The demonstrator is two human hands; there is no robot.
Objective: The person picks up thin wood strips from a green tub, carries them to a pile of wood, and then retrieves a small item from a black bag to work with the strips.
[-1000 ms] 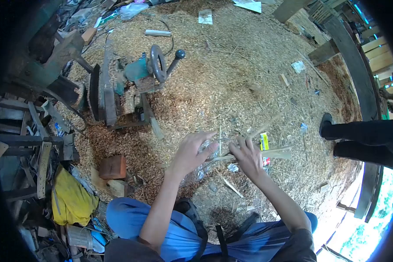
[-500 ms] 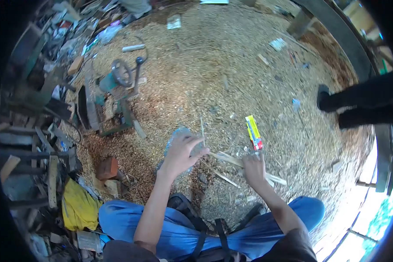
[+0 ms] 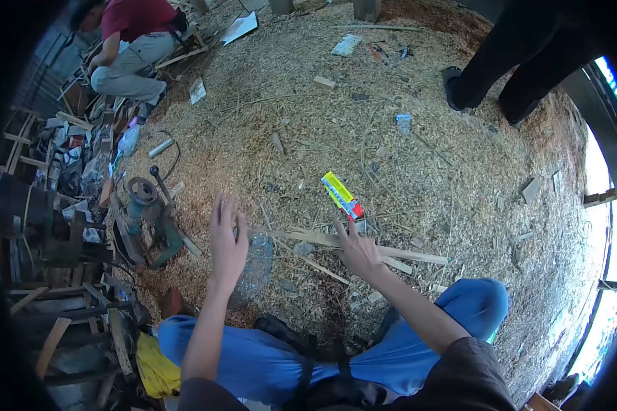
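Wooden strips point(image 3: 363, 248) lie across the sawdust floor point(image 3: 425, 157), under the right hand | right hand point(image 3: 355, 248) fingers spread, seemingly resting on them | left hand point(image 3: 227, 241) raised, open flat, empty, above clear plastic bag point(image 3: 255, 264) | yellow-red packet point(image 3: 342, 194) just beyond.

a rough woodworking shed: sawdust and shavings point(image 3: 391, 157) blanket the floor, a green hand-wheel machine point(image 3: 144, 219) stands at the left, and scrap timber point(image 3: 41, 329) piles beside it.
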